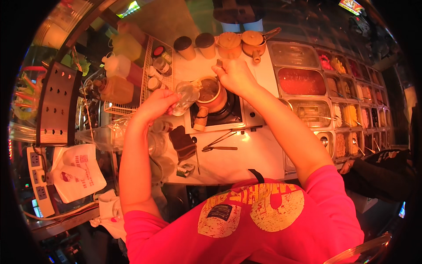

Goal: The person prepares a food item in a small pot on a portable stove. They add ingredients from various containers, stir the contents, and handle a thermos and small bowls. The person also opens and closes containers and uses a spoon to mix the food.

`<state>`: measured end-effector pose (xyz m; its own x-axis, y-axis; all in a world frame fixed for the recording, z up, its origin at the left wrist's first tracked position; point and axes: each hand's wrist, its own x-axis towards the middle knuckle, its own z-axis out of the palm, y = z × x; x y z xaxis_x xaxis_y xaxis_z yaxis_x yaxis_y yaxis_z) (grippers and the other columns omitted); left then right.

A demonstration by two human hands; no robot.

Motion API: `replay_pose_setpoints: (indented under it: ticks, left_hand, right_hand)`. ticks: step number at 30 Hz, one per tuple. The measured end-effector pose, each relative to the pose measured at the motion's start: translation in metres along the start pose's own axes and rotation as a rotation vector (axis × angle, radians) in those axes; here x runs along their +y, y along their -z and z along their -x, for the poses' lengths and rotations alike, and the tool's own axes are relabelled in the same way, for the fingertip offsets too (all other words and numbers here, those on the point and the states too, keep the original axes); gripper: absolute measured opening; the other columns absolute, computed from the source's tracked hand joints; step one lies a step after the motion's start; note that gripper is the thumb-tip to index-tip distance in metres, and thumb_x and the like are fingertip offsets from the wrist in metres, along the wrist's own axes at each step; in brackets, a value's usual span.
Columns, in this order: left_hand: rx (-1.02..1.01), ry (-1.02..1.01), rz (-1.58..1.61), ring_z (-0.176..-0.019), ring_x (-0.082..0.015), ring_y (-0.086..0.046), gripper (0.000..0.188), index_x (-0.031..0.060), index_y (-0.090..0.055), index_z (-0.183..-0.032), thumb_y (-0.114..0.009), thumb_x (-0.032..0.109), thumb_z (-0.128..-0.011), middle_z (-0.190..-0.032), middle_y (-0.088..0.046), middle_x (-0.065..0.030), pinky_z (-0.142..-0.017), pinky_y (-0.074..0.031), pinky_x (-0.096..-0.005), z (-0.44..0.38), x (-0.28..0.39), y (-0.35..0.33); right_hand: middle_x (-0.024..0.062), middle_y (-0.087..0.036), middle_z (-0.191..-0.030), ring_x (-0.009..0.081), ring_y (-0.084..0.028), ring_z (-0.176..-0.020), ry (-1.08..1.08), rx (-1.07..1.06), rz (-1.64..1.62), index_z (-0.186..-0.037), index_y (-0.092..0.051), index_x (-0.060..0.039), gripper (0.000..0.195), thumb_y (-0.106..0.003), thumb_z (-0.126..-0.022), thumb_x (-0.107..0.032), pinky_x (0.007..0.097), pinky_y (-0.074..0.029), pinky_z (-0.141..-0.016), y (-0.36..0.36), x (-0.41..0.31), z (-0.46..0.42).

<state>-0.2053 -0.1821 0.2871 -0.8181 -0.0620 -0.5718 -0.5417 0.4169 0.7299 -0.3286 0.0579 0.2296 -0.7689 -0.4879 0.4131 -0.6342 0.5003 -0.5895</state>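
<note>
A clay pot (218, 100) with a rope-wrapped handle (200, 118) sits on a stove burner (232, 114) and holds dark contents. My left hand (159, 103) grips a clear pitcher (186, 95), tilted with its rim over the pot's left edge. Above the pot's right side, my right hand (236, 75) is closed on the upper part of an upright utensil, whose lower part I cannot make out. Metal tongs (219, 148), a dark cloth (181, 142) and a long thin spoon (197, 155) lie on the counter nearer my body.
Two lidded clay pots (229, 44) and two dark-lidded cups (207, 46) line the back. Steel ingredient trays (301, 81) fill the right side. A wire rack (158, 59) with jars and large bottles stands left. A person's sleeved arm (376, 175) is at lower right.
</note>
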Motion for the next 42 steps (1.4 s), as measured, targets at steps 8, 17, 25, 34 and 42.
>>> replay_pose_setpoints:
  ticks: [8, 17, 25, 34, 42]
  left_hand:
    - [0.006, 0.001, 0.003, -0.062, -0.0075, -0.050, 0.034, 0.0079, -0.059, -0.077, -0.061, 0.030, -0.102, -0.066, -0.055, 0.0030, -0.061, -0.044, -0.0238, -0.001, 0.004, -0.001]
    - [0.029, -0.012, -0.054, -0.060, -0.0078, -0.050, 0.036, 0.0067, -0.059, -0.076, -0.063, 0.032, -0.101, -0.065, -0.055, 0.0028, -0.060, -0.043, -0.0243, -0.005, 0.003, 0.000]
    - [0.112, -0.102, -0.168, -0.058, -0.0078, -0.045, 0.038, 0.0049, -0.056, -0.071, -0.069, 0.032, -0.095, -0.062, -0.048, 0.0040, -0.052, -0.038, -0.0298, -0.016, -0.005, -0.001]
    - [0.168, -0.119, -0.362, -0.058, -0.0101, -0.044, 0.042, 0.0021, -0.055, -0.071, -0.069, 0.034, -0.094, -0.061, -0.048, -0.0001, -0.053, -0.037, -0.0332, -0.016, 0.013, -0.003]
    - [0.267, -0.142, -0.572, -0.069, -0.0250, -0.062, 0.040, -0.0037, -0.064, -0.084, -0.068, 0.035, -0.092, -0.072, -0.063, -0.0141, -0.068, -0.049, -0.0401, -0.004, 0.027, -0.012]
  right_hand:
    - [0.0196, -0.068, -0.067, 0.0262, -0.070, -0.058, 0.014, 0.063, -0.089, -0.087, -0.069, 0.0058, 0.026, -0.068, -0.096, -0.019, 0.0382, -0.052, -0.057, -0.008, 0.007, 0.002]
    - [0.0225, -0.066, -0.073, 0.0396, -0.068, -0.070, -0.078, 0.073, -0.189, -0.090, -0.068, 0.0047, 0.025, -0.071, -0.093, -0.020, 0.0427, -0.052, -0.060, 0.001, 0.001, 0.011]
    - [0.0199, -0.066, -0.075, 0.0390, -0.066, -0.067, 0.052, 0.251, -0.045, -0.086, -0.066, 0.0001, 0.024, -0.072, -0.092, -0.022, 0.0443, -0.051, -0.059, 0.022, -0.019, 0.035]
    - [0.0145, -0.063, -0.069, 0.0224, -0.058, -0.054, -0.037, 0.316, -0.168, -0.085, -0.068, 0.0017, 0.022, -0.074, -0.092, -0.018, 0.0333, -0.047, -0.054, 0.027, -0.016, 0.052]
    - [0.0060, -0.061, -0.062, 0.0075, -0.055, -0.058, -0.177, 0.264, -0.375, -0.089, -0.069, 0.0056, 0.022, -0.073, -0.093, -0.016, 0.0279, -0.045, -0.053, 0.023, -0.018, 0.054]
